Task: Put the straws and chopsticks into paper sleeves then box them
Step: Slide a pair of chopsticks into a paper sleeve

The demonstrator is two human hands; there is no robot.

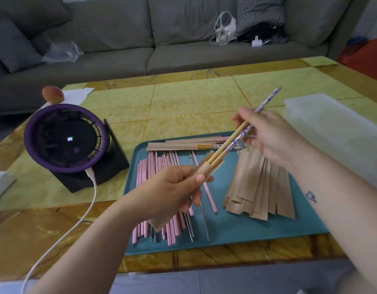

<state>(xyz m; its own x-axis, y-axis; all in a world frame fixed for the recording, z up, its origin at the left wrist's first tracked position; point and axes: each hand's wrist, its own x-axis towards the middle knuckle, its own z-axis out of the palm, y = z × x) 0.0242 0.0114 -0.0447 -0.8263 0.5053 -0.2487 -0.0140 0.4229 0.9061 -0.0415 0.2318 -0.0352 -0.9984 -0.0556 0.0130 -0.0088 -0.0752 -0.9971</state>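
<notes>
My left hand (172, 189) grips a brown paper sleeve (206, 167) above the teal tray (247, 232). A pair of wooden chopsticks (228, 143) with purple patterned tops has its tips inside the sleeve's open mouth. My right hand (266, 134) holds the chopsticks near their upper half, and one patterned end sticks out past my fingers. Pink and metal straws (162, 209) lie on the tray's left side. A pile of empty paper sleeves (257, 187) lies on its right. Several filled sleeves (183, 145) lie along the tray's far edge.
A translucent plastic box (336, 132) stands on the table to the right of the tray. A purple desk fan (64, 139) with a white cable (77, 219) stands on the left. A peach (53, 94) and white paper lie behind it. A grey sofa runs along the back.
</notes>
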